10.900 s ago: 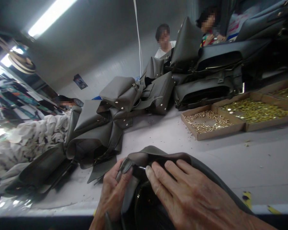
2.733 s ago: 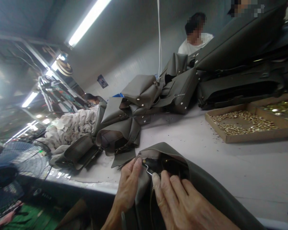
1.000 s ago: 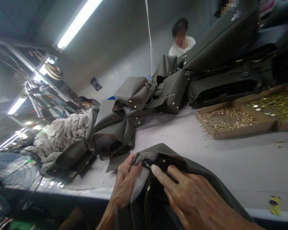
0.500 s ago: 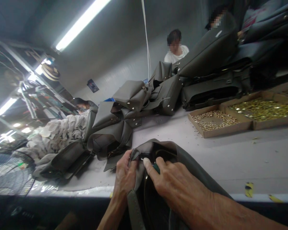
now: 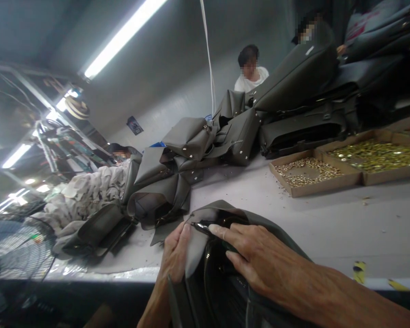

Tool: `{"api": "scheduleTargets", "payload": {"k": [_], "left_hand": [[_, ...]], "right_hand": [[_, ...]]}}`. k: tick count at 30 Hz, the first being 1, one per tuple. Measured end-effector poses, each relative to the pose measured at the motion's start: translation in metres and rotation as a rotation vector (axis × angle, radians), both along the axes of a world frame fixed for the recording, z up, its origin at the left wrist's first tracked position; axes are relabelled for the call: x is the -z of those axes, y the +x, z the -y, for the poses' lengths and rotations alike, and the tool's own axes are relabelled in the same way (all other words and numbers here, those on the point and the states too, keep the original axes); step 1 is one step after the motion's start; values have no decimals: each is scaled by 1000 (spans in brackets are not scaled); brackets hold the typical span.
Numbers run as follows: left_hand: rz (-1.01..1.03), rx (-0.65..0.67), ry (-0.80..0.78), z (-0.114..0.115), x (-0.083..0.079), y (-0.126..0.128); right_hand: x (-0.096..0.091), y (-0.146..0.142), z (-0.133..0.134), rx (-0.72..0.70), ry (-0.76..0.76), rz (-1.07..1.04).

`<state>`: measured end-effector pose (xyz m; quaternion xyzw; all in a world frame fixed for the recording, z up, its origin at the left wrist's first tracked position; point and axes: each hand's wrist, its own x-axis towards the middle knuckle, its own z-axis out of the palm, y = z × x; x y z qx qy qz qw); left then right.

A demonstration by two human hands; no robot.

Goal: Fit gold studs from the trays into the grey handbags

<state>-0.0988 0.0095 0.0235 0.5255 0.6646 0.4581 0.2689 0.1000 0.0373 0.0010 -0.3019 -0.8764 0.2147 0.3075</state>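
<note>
A dark grey-green handbag [image 5: 273, 230] stands with its mouth open at the table's front edge, its pale lining turned outward. My left hand [image 5: 176, 248] is closed on the bag's left rim, thumb on the lining side. Inside the mouth, my right hand [image 5: 256, 250] is closed around a metal-tipped hand tool [image 5: 201, 227]. The tool's bright tip points left and meets the rim beside my left thumb. My palm hides its handle, so its exact kind is unclear. A zip edge [image 5: 207, 257] curves below my right fingers.
Several similar bags [image 5: 187, 136] are heaped across the back of the table [image 5: 232, 182]. Shallow cardboard trays of small gold-coloured metal parts [image 5: 357, 177] stand at the right. A caged fan [image 5: 17, 248] is at the left. A person in white [image 5: 253, 79] sits beyond the heap.
The tool's tip has shifted left to the rim by my left thumb, and more of its metal shows. My left fingers have lowered along the rim, laying the lining flatter.
</note>
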Motion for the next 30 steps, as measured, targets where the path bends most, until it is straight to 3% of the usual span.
{"api": "scheduleTargets", "payload": {"k": [6, 14, 20, 25, 30], "left_hand": [[26, 31, -53, -3, -2, 2], [-76, -25, -8, -10, 8, -1], [-216, -29, 63, -11, 4, 8], [-279, -41, 60, -13, 6, 12], [-76, -46, -31, -22, 7, 12]], "right_hand": [[-1, 1, -6, -56, -29, 14], [14, -2, -9, 15, 97, -58], [-8, 13, -11, -75, 231, -124], [-9, 12, -15, -53, 151, -97], [0, 9, -23, -55, 72, -161]]}}
